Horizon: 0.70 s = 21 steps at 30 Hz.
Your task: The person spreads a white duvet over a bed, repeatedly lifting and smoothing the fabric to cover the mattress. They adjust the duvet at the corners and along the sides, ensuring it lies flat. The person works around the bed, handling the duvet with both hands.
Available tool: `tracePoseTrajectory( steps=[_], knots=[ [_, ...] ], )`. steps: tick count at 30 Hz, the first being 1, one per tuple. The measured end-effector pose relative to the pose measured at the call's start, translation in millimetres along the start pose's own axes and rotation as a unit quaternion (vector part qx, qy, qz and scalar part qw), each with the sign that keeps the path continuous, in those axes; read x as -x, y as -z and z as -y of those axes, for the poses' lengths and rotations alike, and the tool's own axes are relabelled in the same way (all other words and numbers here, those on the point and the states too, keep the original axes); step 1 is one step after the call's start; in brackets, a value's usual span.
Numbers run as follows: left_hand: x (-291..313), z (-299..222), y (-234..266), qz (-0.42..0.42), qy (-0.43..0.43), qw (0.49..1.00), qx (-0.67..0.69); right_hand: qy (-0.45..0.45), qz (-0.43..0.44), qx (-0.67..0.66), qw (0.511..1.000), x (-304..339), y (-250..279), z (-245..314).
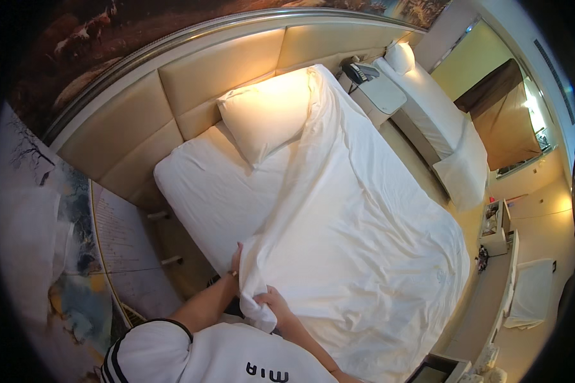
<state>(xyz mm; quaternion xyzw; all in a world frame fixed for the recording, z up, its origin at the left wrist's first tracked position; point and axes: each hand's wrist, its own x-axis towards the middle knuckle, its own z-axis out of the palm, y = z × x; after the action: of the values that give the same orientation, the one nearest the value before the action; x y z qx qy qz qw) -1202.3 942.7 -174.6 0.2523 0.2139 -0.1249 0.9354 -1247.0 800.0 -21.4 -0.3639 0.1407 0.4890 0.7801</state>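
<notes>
A white duvet (364,255) lies rumpled over most of the bed, its near-left edge gathered into a long fold. My right hand (274,302) is closed around the bunched duvet edge at the front corner. Beside the same fold, on its left, my left hand (236,260) touches the cloth with a finger stretched upward; the cover hides part of this hand. Under the duvet, the white fitted sheet (201,182) shows along the left side of the mattress. A white pillow (265,115) leans near the headboard, with the duvet's far end touching its right side.
A padded beige headboard (223,60) runs behind the bed. To the right stand a bedside table (380,96) with a dark telephone (362,72), and a second white bed (428,118). A desk (501,287) lines the right wall. Patterned panels (128,236) are at the left.
</notes>
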Motion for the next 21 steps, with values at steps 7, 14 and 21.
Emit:
tracePoseTrajectory(
  steps=[7, 14, 21],
  knots=[
    [-7.4, -252.1, 89.5, -0.089, -0.301, 0.949, -0.025, -0.022, -0.062, 0.234, 0.97, -75.0, -42.3, -9.7],
    [109.1, -382.7, -28.7, -0.005, -0.407, 0.911, -0.065, 0.266, -0.277, 0.545, 0.745, -187.6, -72.0, 55.0],
    [62.3, -296.1, -41.3, 0.229, -0.126, 0.841, -0.474, 0.089, -0.023, -0.024, 0.995, -195.4, -123.8, 157.0]
  ],
)
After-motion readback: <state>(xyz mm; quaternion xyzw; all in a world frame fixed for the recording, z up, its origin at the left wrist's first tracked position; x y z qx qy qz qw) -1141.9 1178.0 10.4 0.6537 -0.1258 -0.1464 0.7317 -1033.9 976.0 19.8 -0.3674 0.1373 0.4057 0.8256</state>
